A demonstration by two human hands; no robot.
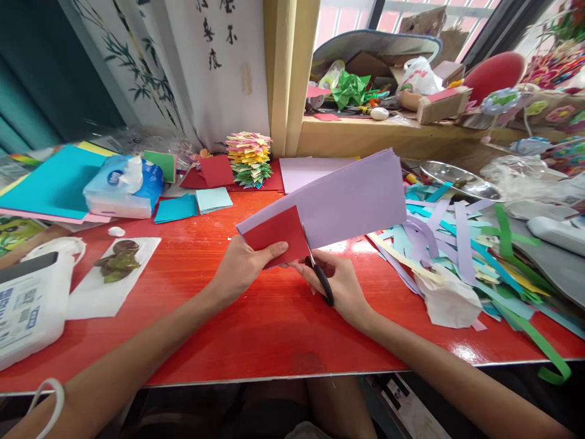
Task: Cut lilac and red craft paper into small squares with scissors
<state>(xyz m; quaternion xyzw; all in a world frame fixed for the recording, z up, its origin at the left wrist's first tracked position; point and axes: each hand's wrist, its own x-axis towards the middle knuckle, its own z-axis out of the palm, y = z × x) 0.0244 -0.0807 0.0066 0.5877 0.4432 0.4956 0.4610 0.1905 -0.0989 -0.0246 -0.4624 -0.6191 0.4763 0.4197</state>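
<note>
My left hand [244, 265] is closed on a small red paper rectangle [276, 233] laid over a long folded sheet of purple paper [351, 198], thumb on top. Both are held tilted above the red table, the purple sheet reaching up to the right. In my right hand [340, 283] is a pair of scissors with black handles [323, 281]. Their blades stand at the purple paper, close along the right edge of the red piece. Part of the blades is hidden by the paper.
Paper strips and scraps [461, 244] pile up at the right, beside a metal bowl [457, 178]. At the back are a folded-paper stack [250, 160], blue squares [176, 209] and a tissue pack [123, 189]. A white box [30, 311] and a napkin [98, 299] lie left.
</note>
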